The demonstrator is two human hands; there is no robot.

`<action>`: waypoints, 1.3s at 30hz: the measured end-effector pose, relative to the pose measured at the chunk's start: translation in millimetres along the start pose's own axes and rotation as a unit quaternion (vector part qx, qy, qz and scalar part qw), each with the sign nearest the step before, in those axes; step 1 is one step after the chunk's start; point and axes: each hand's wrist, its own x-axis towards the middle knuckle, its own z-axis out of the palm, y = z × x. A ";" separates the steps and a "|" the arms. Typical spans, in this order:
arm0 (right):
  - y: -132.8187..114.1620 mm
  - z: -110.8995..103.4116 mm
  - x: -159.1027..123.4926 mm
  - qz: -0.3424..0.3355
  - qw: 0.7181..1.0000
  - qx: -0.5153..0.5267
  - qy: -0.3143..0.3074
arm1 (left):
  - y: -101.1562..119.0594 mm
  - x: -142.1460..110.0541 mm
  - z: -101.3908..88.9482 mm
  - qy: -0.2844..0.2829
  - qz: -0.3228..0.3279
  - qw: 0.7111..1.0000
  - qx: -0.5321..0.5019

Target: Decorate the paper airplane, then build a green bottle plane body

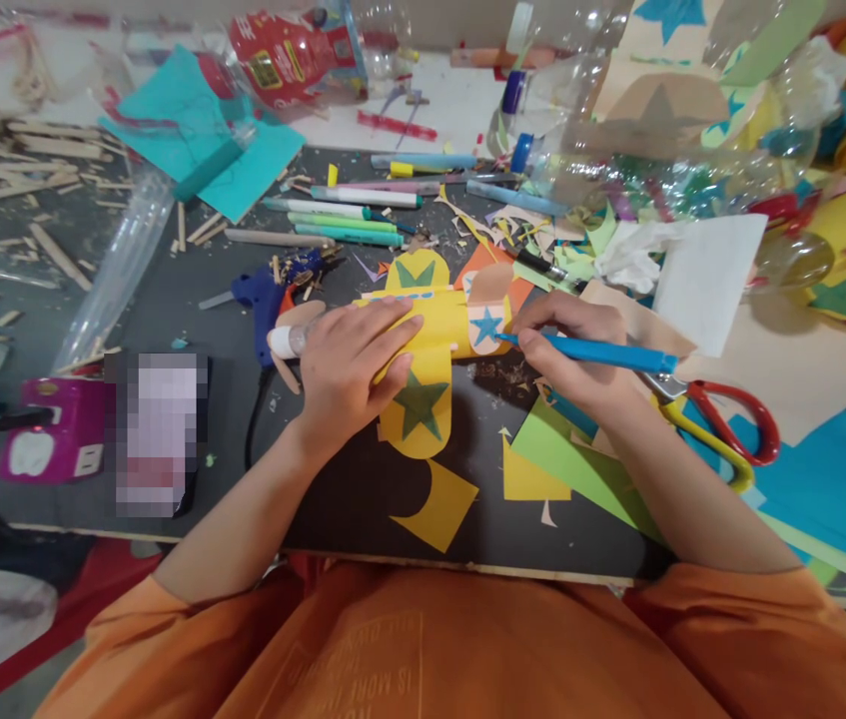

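Observation:
A toy airplane (441,325) wrapped in yellow paper lies on the dark table, green stars on its rounded wings. Its white cap nose (288,343) points left, with a tan propeller behind it. My left hand (352,359) is wrapped over the body near the nose, thumb on the near side. A blue marker (609,354) is pinched in my right hand (572,335). Its tip meets a blue star (485,325) on the pale tail piece at the right end. Part of the body is hidden under my left fingers.
Red-and-yellow scissors (737,419) lie beside my right forearm. A blue glue gun (265,305) and its cord are left of the airplane. Several markers (348,230) lie behind it. Nearer me are yellow scraps (441,504), and a phone (157,434) lies left. Plastic bottles (579,150) crowd the back right.

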 end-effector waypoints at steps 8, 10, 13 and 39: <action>-3.4 -2.2 4.9 -0.014 0.999 -0.017 -0.044 | -1.3 -1.8 -0.1 -0.023 -0.021 0.999 -0.018; -2.5 -1.7 5.5 -0.020 0.999 -0.010 -0.038 | -1.6 -2.4 -0.2 -0.036 -0.037 0.998 -0.028; -0.5 0.2 4.9 -0.007 1.000 0.009 0.007 | -1.7 -2.8 -0.5 -0.026 -0.032 0.999 -0.029; -1.7 3.3 3.3 0.018 0.999 0.000 0.038 | 0.5 -1.5 -1.4 -0.044 -0.039 0.998 0.000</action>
